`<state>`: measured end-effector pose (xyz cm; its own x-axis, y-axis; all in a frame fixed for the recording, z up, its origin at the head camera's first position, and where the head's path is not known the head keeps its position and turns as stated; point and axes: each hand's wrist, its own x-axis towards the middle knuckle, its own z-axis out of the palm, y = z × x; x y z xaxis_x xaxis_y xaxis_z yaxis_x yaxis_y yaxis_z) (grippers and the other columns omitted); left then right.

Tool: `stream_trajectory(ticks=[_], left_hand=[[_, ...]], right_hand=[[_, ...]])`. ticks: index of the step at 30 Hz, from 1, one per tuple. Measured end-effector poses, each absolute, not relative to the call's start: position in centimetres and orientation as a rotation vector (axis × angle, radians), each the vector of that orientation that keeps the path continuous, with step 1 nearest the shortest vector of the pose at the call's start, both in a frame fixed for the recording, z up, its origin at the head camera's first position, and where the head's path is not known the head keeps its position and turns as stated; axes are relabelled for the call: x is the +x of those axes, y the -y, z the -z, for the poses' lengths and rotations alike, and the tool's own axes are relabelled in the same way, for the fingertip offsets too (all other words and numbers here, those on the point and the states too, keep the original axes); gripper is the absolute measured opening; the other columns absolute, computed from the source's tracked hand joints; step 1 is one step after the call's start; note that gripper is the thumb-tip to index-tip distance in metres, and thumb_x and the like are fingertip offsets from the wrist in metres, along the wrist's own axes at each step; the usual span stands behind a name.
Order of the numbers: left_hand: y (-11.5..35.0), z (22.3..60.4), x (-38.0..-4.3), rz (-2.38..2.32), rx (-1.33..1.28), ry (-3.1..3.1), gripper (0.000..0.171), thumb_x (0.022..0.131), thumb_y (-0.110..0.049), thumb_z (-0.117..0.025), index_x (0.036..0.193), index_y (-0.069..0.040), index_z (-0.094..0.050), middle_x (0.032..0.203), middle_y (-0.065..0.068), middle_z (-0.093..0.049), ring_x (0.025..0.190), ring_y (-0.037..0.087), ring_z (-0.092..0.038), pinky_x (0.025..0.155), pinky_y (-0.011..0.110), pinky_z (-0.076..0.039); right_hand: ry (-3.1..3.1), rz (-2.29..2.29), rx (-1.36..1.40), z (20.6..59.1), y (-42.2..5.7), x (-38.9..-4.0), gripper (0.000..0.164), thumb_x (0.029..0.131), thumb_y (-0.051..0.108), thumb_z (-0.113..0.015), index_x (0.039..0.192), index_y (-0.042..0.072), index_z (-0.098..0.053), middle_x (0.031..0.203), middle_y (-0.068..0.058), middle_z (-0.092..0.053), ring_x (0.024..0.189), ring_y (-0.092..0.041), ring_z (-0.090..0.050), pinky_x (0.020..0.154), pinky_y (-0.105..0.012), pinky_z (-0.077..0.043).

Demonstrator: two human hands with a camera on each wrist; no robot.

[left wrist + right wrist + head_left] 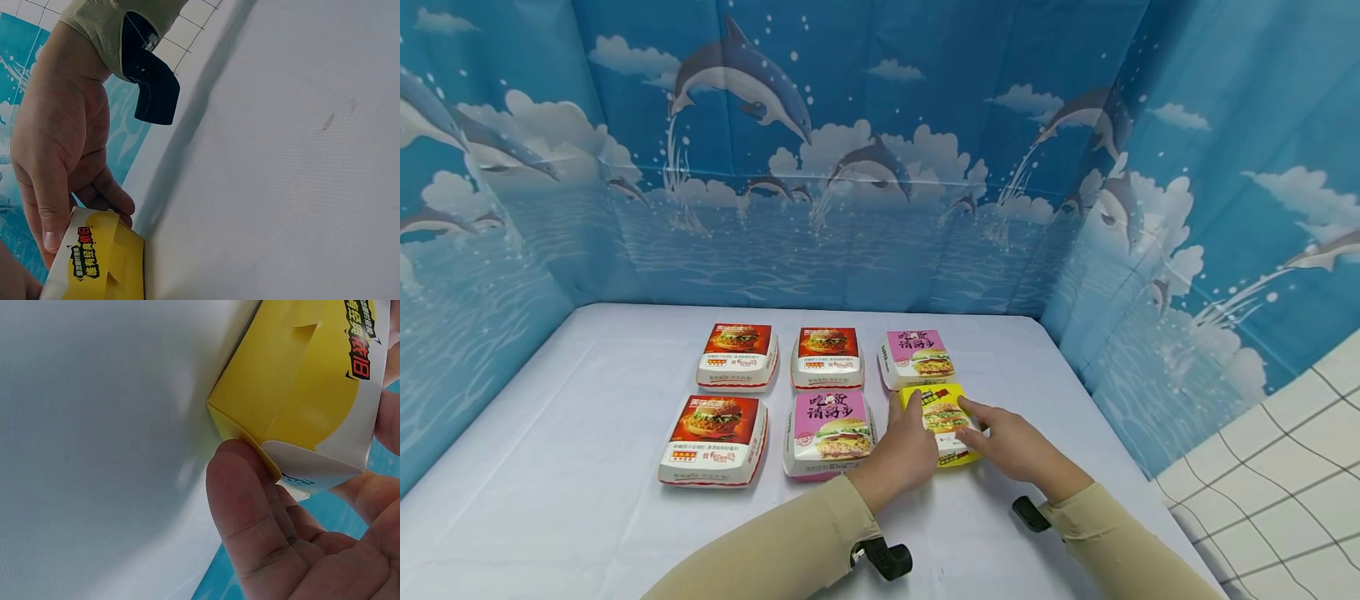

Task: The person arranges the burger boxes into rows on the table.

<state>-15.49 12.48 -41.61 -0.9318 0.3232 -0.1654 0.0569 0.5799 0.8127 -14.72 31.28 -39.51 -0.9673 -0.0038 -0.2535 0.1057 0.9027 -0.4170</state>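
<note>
A yellow burger box (946, 417) sits at the front right of the group, between both hands. My left hand (904, 446) holds its left side, the thumb lying along the top edge; its other fingers are mostly hidden. From the other side my right hand (1017, 443) grips the box's right end. In the right wrist view, fingers (237, 500) of that hand press against the end panel beside a corner flap. The left wrist view shows the box's front face (94, 262), printed with black and red lettering.
A pink-topped burger box (831, 433) stands just left of the yellow one, another pink-topped box (919, 357) behind it. Three red-topped boxes (715, 442) fill the left part of the group. A white cloth covers the table (550, 467); dolphin-print curtains (850, 250) surround it.
</note>
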Motion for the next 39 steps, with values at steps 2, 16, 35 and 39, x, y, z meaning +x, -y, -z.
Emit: stream_trajectory(ticks=[2,16,35,39], left_hand=[[-12.47,41.64,-15.51,-1.277,0.311,-2.516,0.068,0.109,-0.021,-0.048,0.170,-0.014,-0.019,0.177,0.021,0.005,0.146,0.040,-0.049,0.103,0.048,-0.057],[-12.37,41.54,-15.44,-1.272,0.306,-2.506,0.068,0.110,-0.022,-0.048,0.170,-0.015,-0.018,0.177,0.021,0.006,0.145,0.039,-0.049,0.099,0.047,-0.059],[-12.27,41.58,-15.43,-1.285,0.316,-2.492,0.067,0.110,-0.022,-0.047,0.170,-0.015,-0.018,0.177,0.021,0.006,0.151,0.039,-0.042,0.110,0.052,-0.053],[-12.29,41.65,-15.49,-1.288,0.310,-2.483,0.067,0.110,-0.022,-0.046,0.170,-0.016,-0.017,0.177,0.020,0.007,0.151,0.039,-0.041,0.110,0.051,-0.053]], right_hand=[[-2.821,0.633,0.074,39.53,-31.28,-14.75,0.073,0.100,0.048,-0.069,0.163,0.022,-0.042,0.132,-0.013,-0.065,0.108,-0.026,-0.056,0.082,-0.038,-0.054],[-2.827,0.631,0.075,39.35,-31.04,-14.63,0.071,0.101,0.046,-0.068,0.163,0.021,-0.043,0.129,-0.014,-0.065,0.106,-0.026,-0.057,0.081,-0.039,-0.055],[-2.838,0.627,0.069,39.57,-31.08,-14.65,0.072,0.100,0.047,-0.069,0.162,0.020,-0.044,0.132,-0.016,-0.065,0.103,-0.025,-0.058,0.077,-0.037,-0.056],[-2.841,0.624,0.071,39.61,-31.07,-14.57,0.072,0.100,0.048,-0.069,0.162,0.021,-0.044,0.135,-0.017,-0.065,0.105,-0.026,-0.059,0.081,-0.039,-0.058]])
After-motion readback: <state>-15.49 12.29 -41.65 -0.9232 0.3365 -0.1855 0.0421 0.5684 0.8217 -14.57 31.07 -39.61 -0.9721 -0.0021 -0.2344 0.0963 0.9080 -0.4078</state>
